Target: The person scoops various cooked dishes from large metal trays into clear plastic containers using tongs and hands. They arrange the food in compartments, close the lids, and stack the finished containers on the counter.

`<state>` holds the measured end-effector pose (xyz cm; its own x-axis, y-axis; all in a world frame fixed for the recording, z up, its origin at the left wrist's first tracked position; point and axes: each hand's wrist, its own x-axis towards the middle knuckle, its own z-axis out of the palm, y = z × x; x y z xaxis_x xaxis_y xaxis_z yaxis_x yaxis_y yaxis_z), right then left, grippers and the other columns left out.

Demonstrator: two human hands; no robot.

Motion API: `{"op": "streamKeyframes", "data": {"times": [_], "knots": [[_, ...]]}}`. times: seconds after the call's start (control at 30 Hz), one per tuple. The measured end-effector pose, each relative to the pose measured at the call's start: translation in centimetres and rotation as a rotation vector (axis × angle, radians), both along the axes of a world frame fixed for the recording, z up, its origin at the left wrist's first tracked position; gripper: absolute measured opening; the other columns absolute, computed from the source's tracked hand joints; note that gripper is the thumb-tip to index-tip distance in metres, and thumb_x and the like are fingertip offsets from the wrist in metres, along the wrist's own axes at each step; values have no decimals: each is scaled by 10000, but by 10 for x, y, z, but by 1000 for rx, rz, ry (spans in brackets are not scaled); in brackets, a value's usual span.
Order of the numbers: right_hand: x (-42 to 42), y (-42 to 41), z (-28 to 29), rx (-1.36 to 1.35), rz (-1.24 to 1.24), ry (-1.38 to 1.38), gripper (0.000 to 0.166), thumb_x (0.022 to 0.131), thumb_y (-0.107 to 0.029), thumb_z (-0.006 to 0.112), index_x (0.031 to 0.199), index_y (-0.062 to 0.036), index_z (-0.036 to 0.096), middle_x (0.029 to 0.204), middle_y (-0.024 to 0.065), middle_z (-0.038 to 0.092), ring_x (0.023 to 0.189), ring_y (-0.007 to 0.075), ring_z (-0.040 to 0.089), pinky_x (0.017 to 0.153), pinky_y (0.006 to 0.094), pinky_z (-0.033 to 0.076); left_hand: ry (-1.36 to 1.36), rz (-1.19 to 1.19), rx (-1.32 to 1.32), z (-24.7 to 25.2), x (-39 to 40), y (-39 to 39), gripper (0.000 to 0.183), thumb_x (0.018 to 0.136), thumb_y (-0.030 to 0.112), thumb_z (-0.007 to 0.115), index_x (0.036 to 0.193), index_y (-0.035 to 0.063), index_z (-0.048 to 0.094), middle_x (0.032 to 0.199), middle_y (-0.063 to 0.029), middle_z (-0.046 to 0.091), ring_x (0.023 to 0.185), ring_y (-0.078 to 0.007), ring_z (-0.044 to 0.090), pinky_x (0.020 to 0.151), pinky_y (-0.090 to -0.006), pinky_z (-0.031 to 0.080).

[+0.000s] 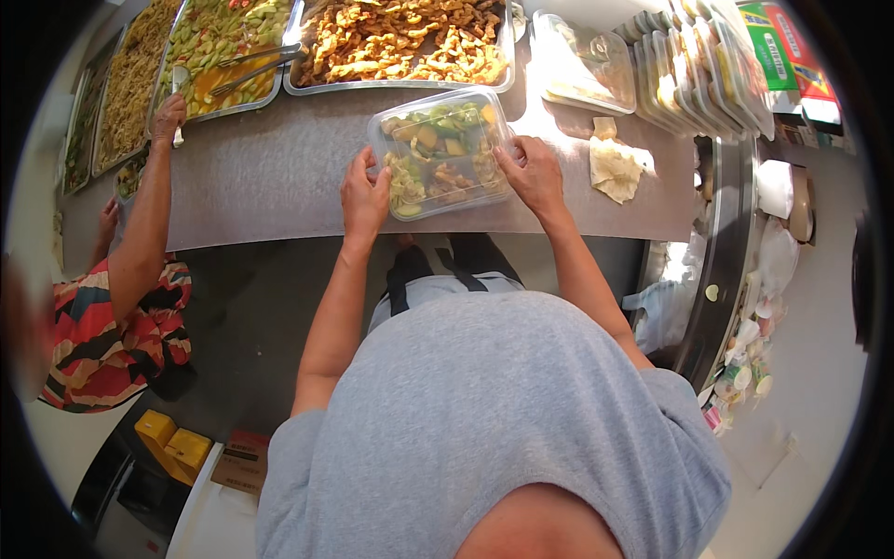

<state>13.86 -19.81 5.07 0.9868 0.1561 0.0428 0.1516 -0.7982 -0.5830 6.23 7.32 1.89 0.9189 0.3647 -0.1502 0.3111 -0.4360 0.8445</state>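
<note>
Between my two hands is a clear plastic meal container [447,157] with a transparent lid over it. Inside show green vegetables, orange-yellow chunks, noodle-like strands and brown fried pieces in separate sections. My left hand [365,195] grips its left side, thumb along the edge. My right hand [534,175] holds the right side, with the thumb on the lid. The container is slightly tilted above the front part of the steel table [265,182]. Just beyond it stands a metal tray of brown fried strips [405,49].
A tray of sliced green vegetables [230,42] with tongs [258,66] and a noodle tray [133,77] stand left. A co-worker's hand [169,115] holds a utensil there. Right are flat containers or lids [587,66], stacked filled containers [698,77] and a crumpled cloth [616,168].
</note>
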Motion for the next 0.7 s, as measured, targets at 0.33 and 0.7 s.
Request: {"op": "streamKeyframes", "data": {"times": [0.33,0.7], "knots": [[-15,10,15,192,-56,167,375,828,-293,755,997,11,614,789,126,620,687,246,606,641,369,496,-15,33,131,20,2,-4,502,873,118,668,1347,20,533,1205,-175,610,961,-222,619,810,-341,513],[-13,15,46,246,-17,193,424,831,-211,764,1137,4,565,740,107,630,660,247,624,635,362,502,-36,40,-161,-3,-6,-4,494,872,91,654,1347,28,532,1192,-137,610,906,-195,607,800,-333,516]]}}
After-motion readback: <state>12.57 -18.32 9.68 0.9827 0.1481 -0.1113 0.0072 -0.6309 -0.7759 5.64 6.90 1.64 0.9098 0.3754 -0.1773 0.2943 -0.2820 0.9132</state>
